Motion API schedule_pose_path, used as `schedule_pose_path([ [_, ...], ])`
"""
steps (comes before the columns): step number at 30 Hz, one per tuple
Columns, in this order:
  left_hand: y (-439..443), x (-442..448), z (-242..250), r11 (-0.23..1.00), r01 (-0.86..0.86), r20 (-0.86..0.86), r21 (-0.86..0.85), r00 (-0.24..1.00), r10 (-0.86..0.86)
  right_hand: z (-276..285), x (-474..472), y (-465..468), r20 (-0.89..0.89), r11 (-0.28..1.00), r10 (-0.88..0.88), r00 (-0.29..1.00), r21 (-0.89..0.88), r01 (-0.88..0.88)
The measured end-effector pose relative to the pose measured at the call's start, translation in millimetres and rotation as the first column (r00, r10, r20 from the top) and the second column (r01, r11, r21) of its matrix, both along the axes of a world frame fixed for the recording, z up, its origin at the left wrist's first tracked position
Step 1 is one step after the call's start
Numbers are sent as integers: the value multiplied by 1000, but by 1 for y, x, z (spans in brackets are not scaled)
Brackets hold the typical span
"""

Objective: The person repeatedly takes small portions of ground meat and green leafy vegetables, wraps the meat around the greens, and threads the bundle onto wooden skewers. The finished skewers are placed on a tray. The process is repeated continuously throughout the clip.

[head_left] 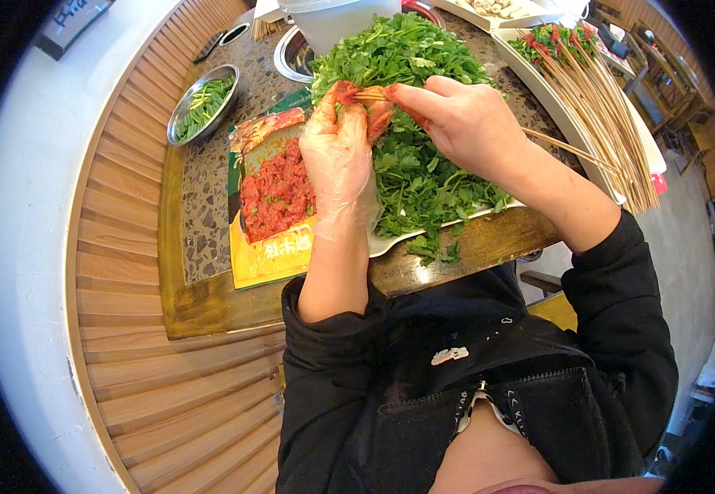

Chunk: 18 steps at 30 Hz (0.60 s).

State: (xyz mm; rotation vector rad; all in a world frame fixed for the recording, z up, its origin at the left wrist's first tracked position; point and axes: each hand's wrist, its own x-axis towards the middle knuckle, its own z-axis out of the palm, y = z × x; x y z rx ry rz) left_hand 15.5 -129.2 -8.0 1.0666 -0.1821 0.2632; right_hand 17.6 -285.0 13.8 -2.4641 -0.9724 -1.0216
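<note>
My left hand [340, 145], in a clear plastic glove, pinches a small piece of red meat at the tip of a few thin wooden skewers [370, 96]. My right hand [465, 117], which looks ungloved, grips those same skewers; their long ends pass under my right forearm. Behind and below both hands lies a large heap of cilantro [422, 185] on a white tray. Left of my left wrist, red minced or sliced raw meat [278, 191] with green bits rests on a yellow and green printed package [271, 262].
A metal bowl of cut green stalks [204, 111] stands at the left. Filled skewers [598, 105] lie in a long white tray [555, 102] at the right. A translucent tub [333, 25] stands at the back beside a round metal-rimmed opening [293, 58]. The table's wooden edge [468, 247] is close to my body.
</note>
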Motion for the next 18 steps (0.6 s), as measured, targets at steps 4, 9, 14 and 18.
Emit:
schedule_pose_path([
  [4,0,3,-4,989,-103,78,108,992,95,2,-1,3,15,999,-34,999,-14,34],
  [9,2,6,-7,912,-301,218,279,945,245,8,-2,5,-2,998,-52,999,-32,52],
  [14,0,4,-3,880,-376,245,291,918,311,15,-4,6,-44,998,-44,998,-46,42],
  [18,0,-3,-1,741,-540,393,399,831,394,20,-7,5,-70,998,-42,997,-46,39],
])
